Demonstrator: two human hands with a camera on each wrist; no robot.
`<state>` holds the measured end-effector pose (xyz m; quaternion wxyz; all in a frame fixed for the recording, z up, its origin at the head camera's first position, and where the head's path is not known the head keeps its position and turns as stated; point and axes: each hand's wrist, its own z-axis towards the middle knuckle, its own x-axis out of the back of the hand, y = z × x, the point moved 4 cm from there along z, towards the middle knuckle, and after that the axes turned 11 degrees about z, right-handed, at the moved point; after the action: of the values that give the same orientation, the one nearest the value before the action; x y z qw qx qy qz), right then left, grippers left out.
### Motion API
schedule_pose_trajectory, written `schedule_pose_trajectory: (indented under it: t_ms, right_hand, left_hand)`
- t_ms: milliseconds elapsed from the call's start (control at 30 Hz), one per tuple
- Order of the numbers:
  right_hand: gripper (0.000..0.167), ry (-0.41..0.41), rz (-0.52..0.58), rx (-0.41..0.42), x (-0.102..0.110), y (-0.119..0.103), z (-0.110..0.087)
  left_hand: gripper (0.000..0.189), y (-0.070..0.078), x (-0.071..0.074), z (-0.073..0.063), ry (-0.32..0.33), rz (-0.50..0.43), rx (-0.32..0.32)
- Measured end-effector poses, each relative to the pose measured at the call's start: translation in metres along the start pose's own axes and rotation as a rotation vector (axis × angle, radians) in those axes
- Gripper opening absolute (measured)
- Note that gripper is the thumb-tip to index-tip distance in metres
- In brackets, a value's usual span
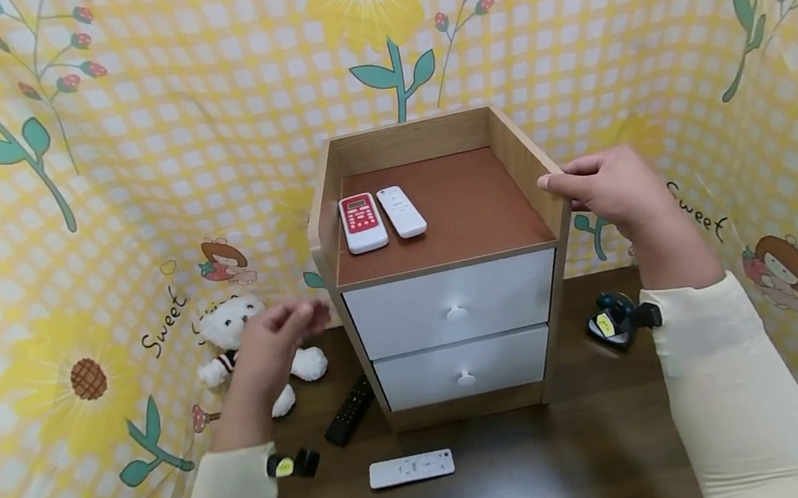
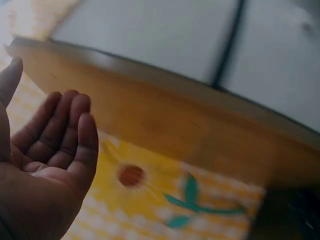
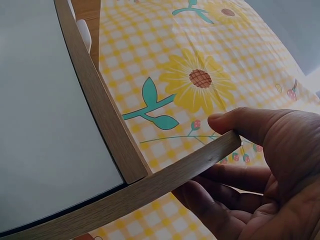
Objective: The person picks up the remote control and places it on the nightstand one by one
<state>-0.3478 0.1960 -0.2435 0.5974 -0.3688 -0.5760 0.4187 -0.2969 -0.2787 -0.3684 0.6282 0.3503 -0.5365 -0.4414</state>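
Note:
A small wooden cabinet (image 1: pixel 466 410) with two white drawers stands on the dark table. My right hand (image 1: pixel 614 191) grips the top of its right side panel (image 3: pixel 200 157), thumb on the inner face and fingers on the outer one. To the left of the cabinet, my left hand (image 1: pixel 282 340) hangs in the air, fingers slightly bent and the palm bare in the left wrist view. A red-and-white remote (image 1: pixel 363 224) and a slim white remote (image 1: pixel 402 211) lie side by side on the cabinet's brown top.
Another white remote (image 1: pixel 411 469) lies in front of the cabinet, and a black remote (image 1: pixel 349 410) by its left foot. A white teddy bear (image 1: pixel 231 326) sits behind my left hand. A dark object (image 1: pixel 611 322) is on the right. Patterned cloth (image 1: pixel 203 140) encloses the table.

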Motion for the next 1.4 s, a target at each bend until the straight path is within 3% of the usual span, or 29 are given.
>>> schedule_pose_trajectory:
  t_ms: [167, 300, 400, 533, 767, 1000, 1233, 1400]
  right_hand:
    - [0.073, -0.005, 0.028, -0.014, -0.002, 0.000, 0.002]
    - [0.072, -0.007, 0.034, -0.002, -0.004, 0.000, 0.003]
    - [0.070, -0.004, 0.037, 0.010, -0.004, 0.002, 0.003]
    - [0.069, -0.001, 0.042, 0.026, -0.005, 0.003, 0.004]
    - [0.067, -0.003, 0.041, 0.044, -0.005, 0.003, 0.004]
    - [0.065, 0.009, 0.066, 0.034, 0.000, 0.008, 0.002]
    - [0.064, 0.027, 0.033, 0.053, 0.000, 0.008, 0.002]
    - [0.067, 0.036, 0.015, 0.050, 0.000, 0.006, 0.002]
  left_hand:
    - [0.039, -0.098, -0.011, -0.034, 0.019, 0.346, 0.092]
    - [0.041, -0.164, -0.039, -0.058, -0.092, 0.443, 0.126]
    - [0.045, -0.197, -0.059, -0.072, -0.186, 0.473, 0.111]
    - [0.056, -0.225, -0.073, -0.088, -0.235, 0.567, 0.060]
    - [0.069, -0.254, -0.088, -0.106, -0.278, 0.615, 0.005]
    - [0.060, -0.248, -0.102, -0.105, -0.356, 0.625, -0.018]
    - [0.050, -0.249, -0.104, -0.103, -0.362, 0.636, -0.009]
    - [0.046, -0.247, -0.105, -0.100, -0.367, 0.655, -0.050]
